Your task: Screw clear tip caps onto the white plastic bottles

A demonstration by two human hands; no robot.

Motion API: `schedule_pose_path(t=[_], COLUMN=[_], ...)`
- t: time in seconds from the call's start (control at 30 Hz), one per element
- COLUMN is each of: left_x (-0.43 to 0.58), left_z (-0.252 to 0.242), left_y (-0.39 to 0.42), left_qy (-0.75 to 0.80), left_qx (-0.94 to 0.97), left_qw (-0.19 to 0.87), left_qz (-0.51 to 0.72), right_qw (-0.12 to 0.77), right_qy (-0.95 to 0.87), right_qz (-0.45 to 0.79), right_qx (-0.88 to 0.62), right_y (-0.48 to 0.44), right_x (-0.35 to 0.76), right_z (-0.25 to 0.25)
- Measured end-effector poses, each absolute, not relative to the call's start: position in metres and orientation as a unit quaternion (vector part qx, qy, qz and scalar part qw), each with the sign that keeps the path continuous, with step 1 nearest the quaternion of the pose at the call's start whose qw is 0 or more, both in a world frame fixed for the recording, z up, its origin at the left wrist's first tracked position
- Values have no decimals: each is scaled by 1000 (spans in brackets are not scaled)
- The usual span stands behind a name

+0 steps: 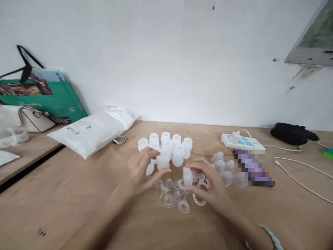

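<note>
In the head view my right hand (208, 177) pinches a white screw ring with a clear baby bottle nipple (187, 177) in it, tipped on its side. My left hand (143, 170), slightly blurred, has its thumb and fingers apart beside the nearest of several translucent white baby bottles (178, 156). Whether it touches that bottle I cannot tell. Several loose clear nipples (168, 200) lie on the table below and between my hands. A clear ring (199, 199) lies partly under my right hand. To its right stand several clear domed caps (226, 178).
A white power strip (243, 141) with a plugged charger, a phone (255, 168), cables and a black pouch (293, 133) lie at the right. At the left are a white plastic parcel (93, 128), a watch (119, 140), a handbag (36, 119) and a green bag (57, 100). A wall closes the back.
</note>
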State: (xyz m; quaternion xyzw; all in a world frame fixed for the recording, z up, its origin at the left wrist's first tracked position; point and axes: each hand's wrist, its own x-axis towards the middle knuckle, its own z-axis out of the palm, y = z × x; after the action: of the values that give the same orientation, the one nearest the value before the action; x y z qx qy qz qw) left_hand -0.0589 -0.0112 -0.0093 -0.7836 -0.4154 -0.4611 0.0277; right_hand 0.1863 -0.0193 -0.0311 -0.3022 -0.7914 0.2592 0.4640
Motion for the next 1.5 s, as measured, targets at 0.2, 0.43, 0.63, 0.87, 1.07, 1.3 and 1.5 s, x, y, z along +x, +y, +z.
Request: schedule_pose_path(t=[0.2, 0.43, 0.63, 0.87, 1.07, 1.3, 1.5], left_x=[-85, -84, -93, -73, -47, -45, -44], left_z=[10, 8, 20, 22, -1, -16, -12], left_y=[2, 2, -5, -23, -25, -22, -24], left_qy=[-631, -655, -578, -387, -290, -270, -273], left_qx=[-738, -742, -761, -769, -669, -620, -589], left_qw=[98, 34, -34, -348, -637, -699, -725], left_qz=[-218, -139, -292, -372, -248, -233, -230], right_qw=[468, 476, 487, 500, 508, 410, 423], right_qy=[-789, -778, -764, -743, -705, -764, -734], right_qz=[260, 258, 271, 306, 409, 453, 492], right_qx=[-302, -318, -325, -323, -277, -207, -199], right_y=[-17, -16, -17, -19, -16, -12, -17], right_x=[187, 189, 190, 189, 194, 200, 194], right_z=[-33, -34, -30, -31, -26, -18, -19])
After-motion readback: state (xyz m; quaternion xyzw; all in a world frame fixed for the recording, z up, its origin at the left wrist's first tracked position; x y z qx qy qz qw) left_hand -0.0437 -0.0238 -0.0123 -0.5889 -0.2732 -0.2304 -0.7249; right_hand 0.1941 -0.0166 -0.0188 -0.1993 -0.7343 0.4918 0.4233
